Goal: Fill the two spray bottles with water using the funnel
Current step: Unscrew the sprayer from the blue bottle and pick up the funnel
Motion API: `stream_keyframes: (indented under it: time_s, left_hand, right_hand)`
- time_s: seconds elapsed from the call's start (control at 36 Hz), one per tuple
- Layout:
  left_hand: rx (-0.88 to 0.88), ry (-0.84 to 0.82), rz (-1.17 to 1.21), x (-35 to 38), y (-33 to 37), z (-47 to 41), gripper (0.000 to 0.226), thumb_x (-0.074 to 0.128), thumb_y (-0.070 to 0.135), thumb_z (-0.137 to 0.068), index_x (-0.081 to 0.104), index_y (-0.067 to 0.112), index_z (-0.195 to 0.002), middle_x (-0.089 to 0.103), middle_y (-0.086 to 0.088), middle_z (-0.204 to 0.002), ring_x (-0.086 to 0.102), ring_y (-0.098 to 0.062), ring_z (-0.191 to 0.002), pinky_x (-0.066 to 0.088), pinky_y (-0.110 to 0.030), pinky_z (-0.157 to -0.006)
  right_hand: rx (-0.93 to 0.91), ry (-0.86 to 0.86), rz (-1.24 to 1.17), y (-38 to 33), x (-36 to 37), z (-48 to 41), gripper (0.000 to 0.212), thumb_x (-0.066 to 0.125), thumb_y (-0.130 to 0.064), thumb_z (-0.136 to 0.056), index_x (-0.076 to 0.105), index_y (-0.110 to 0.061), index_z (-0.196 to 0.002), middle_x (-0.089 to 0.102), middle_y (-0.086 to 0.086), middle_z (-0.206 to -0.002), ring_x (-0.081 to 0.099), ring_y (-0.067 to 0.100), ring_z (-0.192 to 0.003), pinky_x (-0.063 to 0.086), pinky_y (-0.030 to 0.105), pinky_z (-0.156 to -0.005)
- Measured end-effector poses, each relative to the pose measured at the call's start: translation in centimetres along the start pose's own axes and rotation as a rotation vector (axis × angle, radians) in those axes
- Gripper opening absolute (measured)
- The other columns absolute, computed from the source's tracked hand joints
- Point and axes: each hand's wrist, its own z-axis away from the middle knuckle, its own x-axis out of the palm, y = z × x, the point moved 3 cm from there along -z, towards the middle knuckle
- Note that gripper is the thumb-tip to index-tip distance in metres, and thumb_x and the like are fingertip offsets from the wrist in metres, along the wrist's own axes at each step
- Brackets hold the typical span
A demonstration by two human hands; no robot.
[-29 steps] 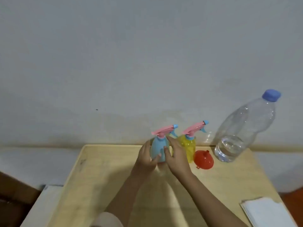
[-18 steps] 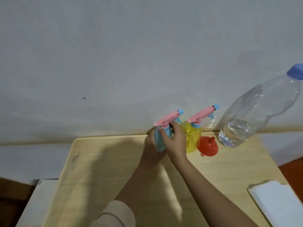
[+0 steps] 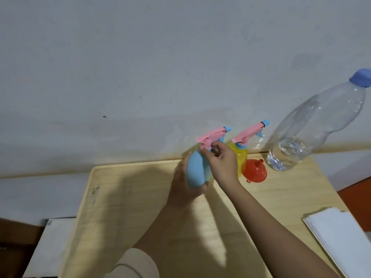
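Seen from the head, the left hand (image 3: 184,183) gripped the body of the light blue plastic spray bottle (image 3: 197,169), held tilted over the pale wooden surface (image 3: 140,197), while the right hand (image 3: 222,163) pinched its neck under the pink trigger head (image 3: 210,135). Just right stood the yellow translucent spray bottle (image 3: 241,157), the red plastic funnel (image 3: 255,173) beside it spout up, then the tall clear blue-capped water bottle (image 3: 313,133) holding a little water

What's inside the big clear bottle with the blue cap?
A little water sits at the bottom of the clear bottle; above that it looks empty. The blue cap hides its mouth.
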Motion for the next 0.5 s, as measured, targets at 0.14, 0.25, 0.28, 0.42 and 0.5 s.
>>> stream_keyframes:
  time_s: [0.14, 0.25, 0.28, 0.42, 0.5]
  left_hand:
    - [0.032, -0.011, -0.060, -1.8, 1.2, 1.0, 0.098, 0.071, 0.058, -0.062, 0.031, 0.021, -0.144, 0.049, 0.004, -0.137, 0.050, -0.014, -0.124, 0.046, -0.043, -0.096]
    - [0.015, -0.033, -0.052, -2.8, 2.7, 0.9, 0.093, 0.071, 0.056, -0.060, 0.032, 0.032, -0.141, 0.053, 0.011, -0.130, 0.053, -0.010, -0.117, 0.049, -0.041, -0.092]
    - [0.007, -0.039, -0.046, -3.0, 2.8, 0.9, 0.093, 0.072, 0.054, -0.060, 0.031, 0.034, -0.141, 0.053, 0.011, -0.129, 0.053, -0.011, -0.117, 0.049, -0.041, -0.092]
    - [-0.023, -0.071, 0.001, -3.4, 2.8, 1.3, 0.096, 0.076, 0.048, -0.060, 0.028, 0.035, -0.142, 0.050, 0.010, -0.133, 0.050, -0.012, -0.120, 0.047, -0.044, -0.096]
    - [-0.009, -0.092, 0.026, -3.8, 3.7, 1.6, 0.089, 0.076, 0.046, -0.060, 0.030, 0.050, -0.135, 0.051, 0.013, -0.129, 0.052, -0.010, -0.117, 0.049, -0.039, -0.094]
  right_hand:
    - [-0.017, -0.081, -0.102, -1.2, -0.3, -0.1, 0.039, 0.071, -0.035, -0.074, 0.055, 0.002, -0.071, 0.033, -0.004, -0.053, 0.032, 0.016, -0.057, 0.025, 0.033, -0.061]
    - [-0.045, -0.135, -0.153, -2.3, -0.4, -0.3, 0.035, 0.074, -0.024, -0.078, 0.056, 0.007, -0.073, 0.036, 0.004, -0.056, 0.033, 0.017, -0.060, 0.025, 0.031, -0.062]
    - [-0.056, -0.141, -0.150, -2.6, -0.4, -0.4, 0.035, 0.074, -0.024, -0.078, 0.056, 0.006, -0.072, 0.036, 0.004, -0.056, 0.033, 0.017, -0.060, 0.025, 0.031, -0.061]
    - [-0.081, -0.165, -0.132, -3.0, -0.4, -0.4, 0.028, 0.073, -0.030, -0.075, 0.060, -0.007, -0.066, 0.046, 0.000, -0.055, 0.039, 0.015, -0.060, 0.029, 0.032, -0.062]
    - [-0.075, -0.193, -0.180, -3.0, -0.4, -0.3, 0.039, 0.072, -0.039, -0.070, 0.061, -0.001, -0.070, 0.048, 0.012, -0.059, 0.040, 0.017, -0.064, 0.030, 0.033, -0.064]
